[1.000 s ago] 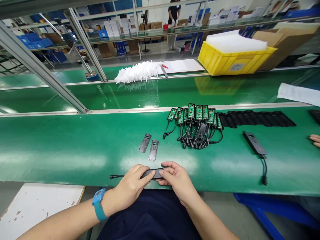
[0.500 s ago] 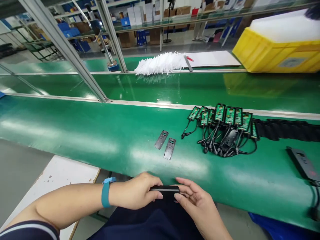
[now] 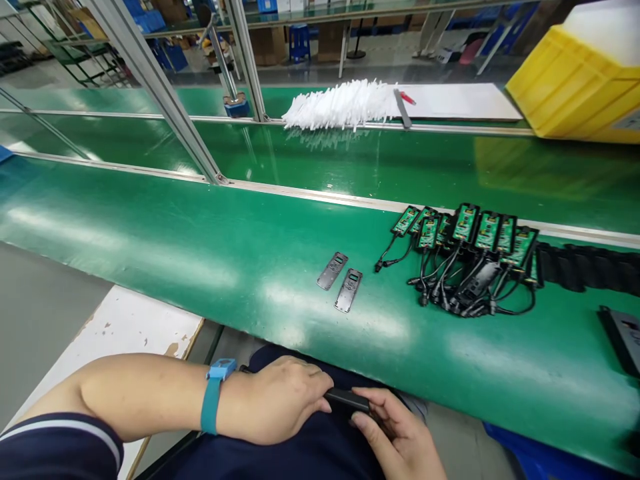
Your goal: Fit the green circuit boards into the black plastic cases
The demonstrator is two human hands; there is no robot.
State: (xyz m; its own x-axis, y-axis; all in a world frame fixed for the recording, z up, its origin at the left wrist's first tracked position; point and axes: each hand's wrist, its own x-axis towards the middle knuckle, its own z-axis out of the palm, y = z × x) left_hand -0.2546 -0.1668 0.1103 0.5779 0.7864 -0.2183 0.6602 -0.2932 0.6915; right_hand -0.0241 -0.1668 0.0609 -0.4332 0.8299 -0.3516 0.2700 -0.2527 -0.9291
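A slim black plastic device case [image 3: 347, 399] is held between my two hands, just below the bench's front edge and over my lap. My left hand [image 3: 287, 399] wraps round its left end; a blue-green wrist strap [image 3: 213, 397] sits on that wrist. At the other end, the thumb and fingers of my right hand [image 3: 393, 427] pinch the case. A short dark piece pokes out behind my left wrist, possibly a cable. Beyond my hands, two flat black cover plates [image 3: 340, 280] lie side by side on the green bench [image 3: 165, 247].
Right of the plates, several black cases with green circuit boards [image 3: 465, 223] and tangled cables [image 3: 445, 287] form a pile. A row of black parts [image 3: 590, 267] and a dark device [image 3: 623, 337] lie farther right. White strips [image 3: 340, 107] and a yellow bin [image 3: 575, 87] stand behind.
Both hands have moved slightly down with the case, which now tilts down to the right. My right fingers have closed more on its end. The camera view has shifted.
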